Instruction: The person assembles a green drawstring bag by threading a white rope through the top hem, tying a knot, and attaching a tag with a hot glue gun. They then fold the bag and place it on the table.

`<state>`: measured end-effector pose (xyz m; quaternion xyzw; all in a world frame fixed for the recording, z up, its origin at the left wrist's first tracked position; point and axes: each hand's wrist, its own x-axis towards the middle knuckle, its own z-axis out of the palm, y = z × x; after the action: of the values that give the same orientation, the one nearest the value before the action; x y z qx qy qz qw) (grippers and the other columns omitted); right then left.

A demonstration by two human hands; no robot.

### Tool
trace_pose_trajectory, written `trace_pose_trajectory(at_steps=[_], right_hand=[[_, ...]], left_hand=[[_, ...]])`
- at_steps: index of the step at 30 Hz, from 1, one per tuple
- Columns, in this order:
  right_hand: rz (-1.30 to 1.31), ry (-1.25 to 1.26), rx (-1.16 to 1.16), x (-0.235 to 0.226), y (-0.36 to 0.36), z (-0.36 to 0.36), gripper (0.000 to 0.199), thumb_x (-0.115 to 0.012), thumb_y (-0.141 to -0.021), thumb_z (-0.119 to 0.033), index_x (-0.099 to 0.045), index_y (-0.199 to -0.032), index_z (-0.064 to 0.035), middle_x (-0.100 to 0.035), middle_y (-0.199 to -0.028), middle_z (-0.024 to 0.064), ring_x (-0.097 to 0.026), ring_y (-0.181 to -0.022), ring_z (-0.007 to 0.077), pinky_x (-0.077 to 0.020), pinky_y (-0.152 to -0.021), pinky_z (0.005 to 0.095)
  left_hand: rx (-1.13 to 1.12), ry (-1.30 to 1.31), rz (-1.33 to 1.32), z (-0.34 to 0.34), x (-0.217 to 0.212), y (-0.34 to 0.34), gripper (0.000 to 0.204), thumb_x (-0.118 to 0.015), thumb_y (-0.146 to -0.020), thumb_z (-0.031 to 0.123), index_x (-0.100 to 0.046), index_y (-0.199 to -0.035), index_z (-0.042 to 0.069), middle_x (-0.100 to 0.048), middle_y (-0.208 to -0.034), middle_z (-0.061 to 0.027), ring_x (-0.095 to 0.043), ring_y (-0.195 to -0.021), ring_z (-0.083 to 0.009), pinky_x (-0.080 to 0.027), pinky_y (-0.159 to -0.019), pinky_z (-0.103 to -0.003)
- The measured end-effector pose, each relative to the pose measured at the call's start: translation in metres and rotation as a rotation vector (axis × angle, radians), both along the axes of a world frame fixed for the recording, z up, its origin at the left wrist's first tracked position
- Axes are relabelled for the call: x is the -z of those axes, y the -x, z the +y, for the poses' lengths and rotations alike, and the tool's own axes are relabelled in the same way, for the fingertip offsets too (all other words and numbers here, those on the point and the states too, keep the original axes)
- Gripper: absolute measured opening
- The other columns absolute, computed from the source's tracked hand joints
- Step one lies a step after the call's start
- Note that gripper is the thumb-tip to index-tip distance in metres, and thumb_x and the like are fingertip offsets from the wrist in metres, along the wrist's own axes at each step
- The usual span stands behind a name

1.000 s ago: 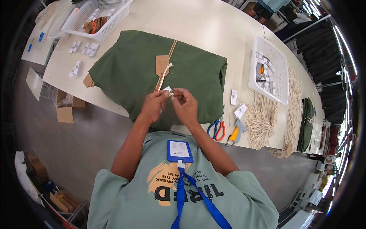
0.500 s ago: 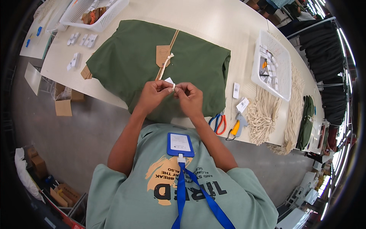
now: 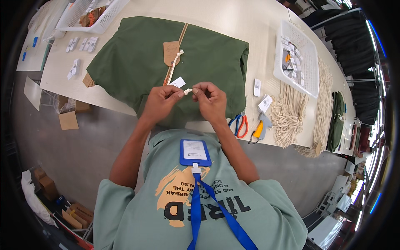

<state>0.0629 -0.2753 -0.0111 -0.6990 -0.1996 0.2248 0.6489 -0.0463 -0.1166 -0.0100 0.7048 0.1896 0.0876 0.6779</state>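
A folded dark green garment (image 3: 137, 62) lies on the pale table (image 3: 233, 21) in front of me. A white twisted cord (image 3: 174, 66) runs down it from a brown cardboard tag (image 3: 171, 52). My left hand (image 3: 160, 104) and my right hand (image 3: 210, 100) meet over the garment's near edge, both pinching the cord's knotted end (image 3: 187, 91) between the fingertips. A small white label (image 3: 178, 82) lies just beyond my left fingers.
Orange-and-blue scissors (image 3: 238, 124) and a tagging gun (image 3: 260, 127) lie right of my hands, beside bundles of white cord (image 3: 291, 112). A white basket (image 3: 298, 58) of tags sits at the right, another basket (image 3: 91, 16) at far left. A cardboard box (image 3: 68, 118) is below the table.
My hands stayed together on the cord end, shifting slightly toward me over the garment's near edge. The view tilted a little.
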Motion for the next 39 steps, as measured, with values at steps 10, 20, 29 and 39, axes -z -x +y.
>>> trace_pose_trajectory(at_steps=[10, 20, 29, 39], right_hand=[[-0.615, 0.159, -0.246, -0.021, 0.023, 0.007, 0.034, -0.072, -0.088, -0.005, -0.069, -0.123, -0.0058, -0.067, -0.088, 0.0101, -0.065, -0.082, 0.0282, -0.0538, -0.072, 0.0352], [-0.455, 0.488, -0.094, -0.023, 0.078, 0.008, 0.019, -0.065, -0.094, -0.017, -0.06, -0.083, -0.0022, -0.062, -0.078, 0.0161, -0.062, -0.073, 0.0398, -0.0486, -0.065, 0.0498], [-0.237, 0.629, 0.299, -0.043, 0.141, 0.031, 0.022, -0.065, -0.092, -0.019, -0.058, -0.079, -0.0022, -0.063, -0.072, 0.0181, -0.062, -0.065, 0.0393, -0.0473, -0.059, 0.0473], [-0.1, 0.244, 0.539, -0.034, 0.174, 0.03, 0.014, -0.074, -0.088, -0.005, -0.065, -0.098, 0.0011, -0.066, -0.078, 0.0101, -0.061, -0.061, 0.0152, -0.0474, -0.056, 0.0308]], left_hand=[[0.183, 0.136, 0.146, 0.022, 0.0, 0.004, 0.02, -0.066, -0.098, 0.014, -0.071, -0.09, -0.004, -0.067, -0.078, 0.0028, -0.053, -0.072, -0.0034, -0.042, -0.064, -0.023], [0.167, -0.205, -0.051, 0.009, 0.036, -0.006, 0.049, -0.068, -0.099, 0.02, -0.057, -0.058, -0.004, -0.049, -0.046, 0.0021, -0.04, -0.046, -0.0019, -0.031, -0.042, -0.028], [0.165, -0.529, -0.443, 0.019, 0.034, -0.005, 0.049, -0.074, -0.092, 0.015, -0.047, -0.053, 0.0, -0.039, -0.046, -0.0102, -0.032, -0.04, -0.0187, -0.028, -0.042, -0.037], [0.711, -0.091, 0.026, 0.057, -0.006, 0.013, 0.032, -0.075, -0.093, 0.017, -0.064, -0.07, -0.002, -0.047, -0.055, 0.0058, -0.038, -0.055, -0.0035, -0.029, -0.049, -0.029]])
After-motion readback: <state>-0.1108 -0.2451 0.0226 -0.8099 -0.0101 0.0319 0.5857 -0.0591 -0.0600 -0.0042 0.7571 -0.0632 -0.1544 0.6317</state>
